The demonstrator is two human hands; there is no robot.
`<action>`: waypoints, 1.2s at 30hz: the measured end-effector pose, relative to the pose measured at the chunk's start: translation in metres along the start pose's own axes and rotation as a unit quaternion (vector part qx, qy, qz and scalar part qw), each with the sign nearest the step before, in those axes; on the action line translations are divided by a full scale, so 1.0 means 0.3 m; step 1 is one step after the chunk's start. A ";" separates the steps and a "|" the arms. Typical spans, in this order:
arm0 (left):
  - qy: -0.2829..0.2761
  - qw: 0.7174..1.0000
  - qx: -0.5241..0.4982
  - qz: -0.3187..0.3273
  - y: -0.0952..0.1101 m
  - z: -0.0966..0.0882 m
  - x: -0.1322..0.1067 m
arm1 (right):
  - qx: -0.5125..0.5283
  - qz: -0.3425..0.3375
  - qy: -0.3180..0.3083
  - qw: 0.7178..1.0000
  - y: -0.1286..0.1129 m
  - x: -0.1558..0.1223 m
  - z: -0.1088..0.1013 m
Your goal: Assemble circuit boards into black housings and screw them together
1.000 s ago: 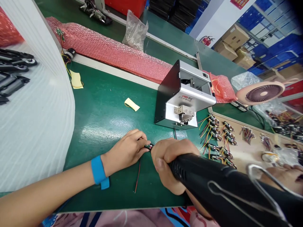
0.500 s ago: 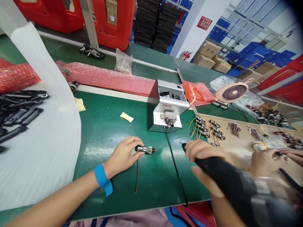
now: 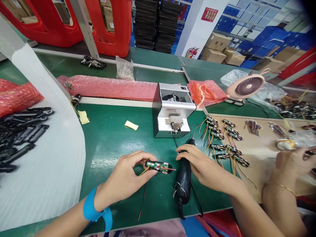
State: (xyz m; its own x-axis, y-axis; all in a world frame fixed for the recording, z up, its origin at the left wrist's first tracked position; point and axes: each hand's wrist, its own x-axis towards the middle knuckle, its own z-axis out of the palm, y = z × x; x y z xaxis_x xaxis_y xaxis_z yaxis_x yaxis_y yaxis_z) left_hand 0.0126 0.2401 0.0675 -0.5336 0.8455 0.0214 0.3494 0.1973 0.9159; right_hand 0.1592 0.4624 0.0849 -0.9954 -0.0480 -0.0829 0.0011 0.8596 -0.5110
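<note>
One small black housing (image 3: 149, 163) sits just above the bench, near its front edge, with a green circuit board (image 3: 161, 167) and a copper coil inside it; the left hand (image 3: 132, 171) has thumb and fingers closed on its near end, leaving the coiled tip free; yellow wires and a dark-and-red lead (image 3: 141, 205) trail below. The right hand (image 3: 201, 163) curves loosely over one black electric screwdriver (image 3: 184, 181), touching its upper body; whether those fingers grip it I cannot tell. The tool lies just beside the housing, between it and the assembled boards (image 3: 234, 150), its bit pointing away, towards the screw feeder (image 3: 174, 113).

Those assembled boards, roughly nine, overlap too much for a sure count; they lie at the left end of a tan panel (image 3: 261, 144), partly across its edge, beside two wire bundles (image 3: 253, 127); another person's hand (image 3: 292, 164) blocks part of that panel. Two yellow slips (image 3: 131, 125) lie on the green bench (image 3: 108, 141); black casings (image 3: 22, 131) are heaped on white foam sheeting (image 3: 64, 164) at left. Behind, one clear bag (image 3: 124, 68) holds pieces too small to identify; red bubble wrap (image 3: 111, 88) runs behind the feeder, which hides part of it; one pink fan (image 3: 247, 86) stands at right.
</note>
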 end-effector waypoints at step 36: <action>0.068 0.996 -0.062 -0.005 0.050 0.048 0.003 | 0.189 0.011 0.072 0.979 -0.161 0.132 0.111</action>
State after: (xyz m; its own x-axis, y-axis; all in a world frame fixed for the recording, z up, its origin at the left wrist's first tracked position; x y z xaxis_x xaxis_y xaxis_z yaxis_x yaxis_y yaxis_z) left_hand 0.0285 0.2509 0.0754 -0.6383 0.7676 0.0585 0.2502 0.1350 0.9587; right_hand 0.1229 0.4020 0.0780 -0.9979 0.0637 0.0103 0.0307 0.6086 -0.7929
